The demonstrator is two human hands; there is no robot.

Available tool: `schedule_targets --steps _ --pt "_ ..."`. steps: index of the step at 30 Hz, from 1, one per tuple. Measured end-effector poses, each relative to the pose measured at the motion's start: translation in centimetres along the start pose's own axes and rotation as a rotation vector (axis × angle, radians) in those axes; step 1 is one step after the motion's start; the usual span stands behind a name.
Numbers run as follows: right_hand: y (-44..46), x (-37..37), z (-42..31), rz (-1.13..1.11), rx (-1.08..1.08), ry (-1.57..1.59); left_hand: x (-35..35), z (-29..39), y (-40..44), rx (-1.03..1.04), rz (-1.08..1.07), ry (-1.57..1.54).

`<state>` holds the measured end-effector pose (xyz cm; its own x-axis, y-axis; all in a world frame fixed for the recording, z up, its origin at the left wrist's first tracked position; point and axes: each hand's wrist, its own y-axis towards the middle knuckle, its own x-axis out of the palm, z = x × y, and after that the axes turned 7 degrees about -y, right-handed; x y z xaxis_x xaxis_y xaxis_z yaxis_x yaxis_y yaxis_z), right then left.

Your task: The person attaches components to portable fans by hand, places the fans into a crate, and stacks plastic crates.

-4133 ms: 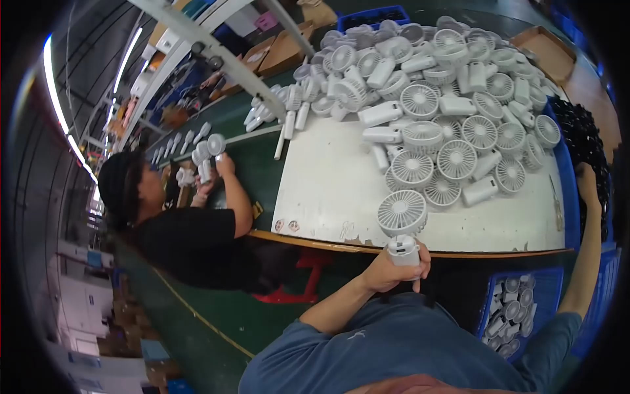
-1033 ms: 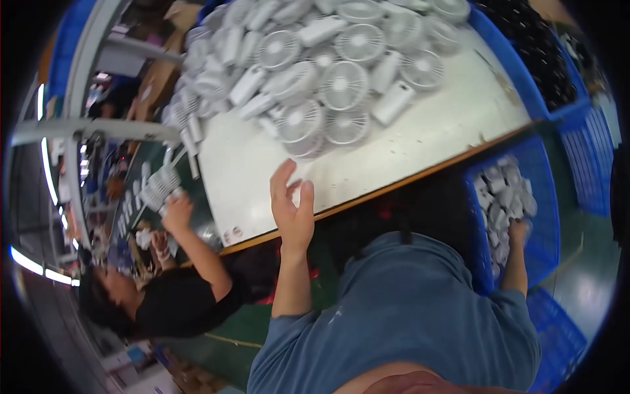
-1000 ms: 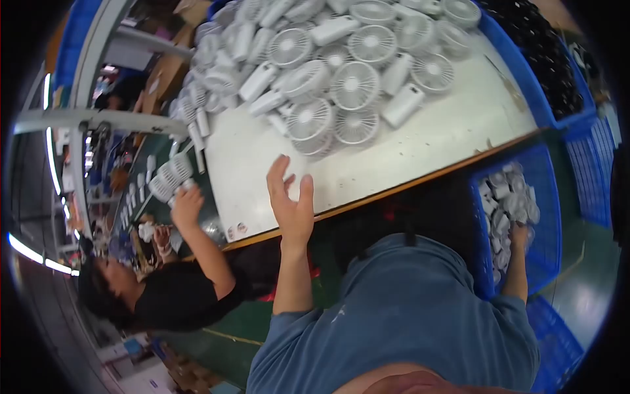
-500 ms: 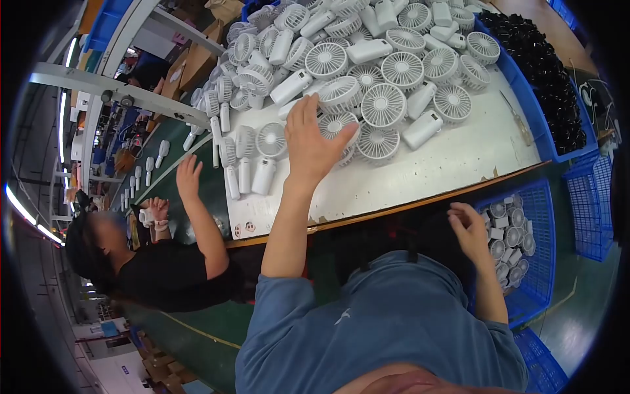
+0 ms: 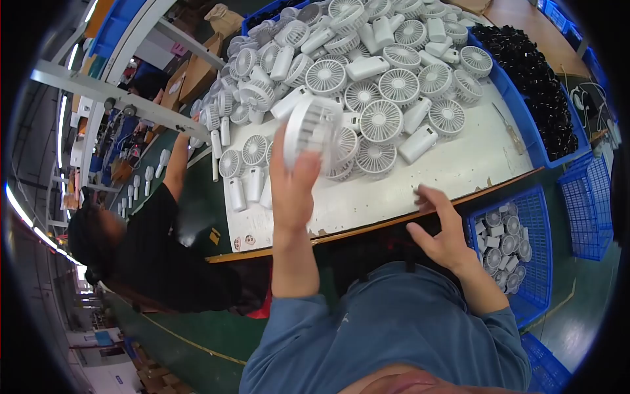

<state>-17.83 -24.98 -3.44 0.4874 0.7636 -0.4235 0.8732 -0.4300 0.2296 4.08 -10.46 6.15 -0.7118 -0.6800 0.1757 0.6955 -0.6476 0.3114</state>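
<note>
My left hand is closed round a white handheld fan, lifted above the near side of the table and smeared by motion. Behind it lies a big heap of white handheld fans, with round grilles and stubby handles. A few more fans are set out at the table's left end, partly hidden by my left hand. My right hand hovers at the table's front edge, fingers apart and nothing in it.
A blue bin of black parts stands at the table's right, with a screwdriver beside it. Below sits a blue basket holding fan pieces. On the left, a co-worker in black reaches towards a green conveyor carrying fans.
My left hand, empty before, now grips a fan raised from the heap. My right hand has moved left from beside the basket to the table edge. The co-worker's arm reaches farther away.
</note>
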Motion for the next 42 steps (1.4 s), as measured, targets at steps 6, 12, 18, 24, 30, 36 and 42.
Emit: schedule_targets --steps 6,12,18,24,30,36,42 --pt "2.4 3.4 -0.3 0.148 -0.361 -0.249 4.6 -3.3 -7.7 -0.312 0.019 -0.718" --pt "1.5 1.3 -1.8 -0.494 0.03 0.247 2.0 -5.0 -7.9 -0.189 -0.01 -0.64" --pt "-0.4 2.9 -2.7 -0.209 -0.232 -0.13 2.2 -9.0 -8.3 -0.38 0.139 -0.649" --pt "1.2 1.2 -3.8 -0.371 -0.311 -0.287 4.0 -9.7 -10.5 -0.547 -0.33 -1.054" --pt "4.7 -5.0 -4.6 -0.504 -0.064 -0.362 3.8 -8.6 -11.1 -0.432 -0.286 -0.683" --pt "12.3 -22.8 10.7 0.308 0.009 -0.885 1.5 -7.1 -11.4 -0.408 -0.214 -0.842" --pt "15.9 -34.5 26.6 0.288 0.032 -1.084 1.9 -7.1 -11.3 -0.463 -0.141 -0.853"
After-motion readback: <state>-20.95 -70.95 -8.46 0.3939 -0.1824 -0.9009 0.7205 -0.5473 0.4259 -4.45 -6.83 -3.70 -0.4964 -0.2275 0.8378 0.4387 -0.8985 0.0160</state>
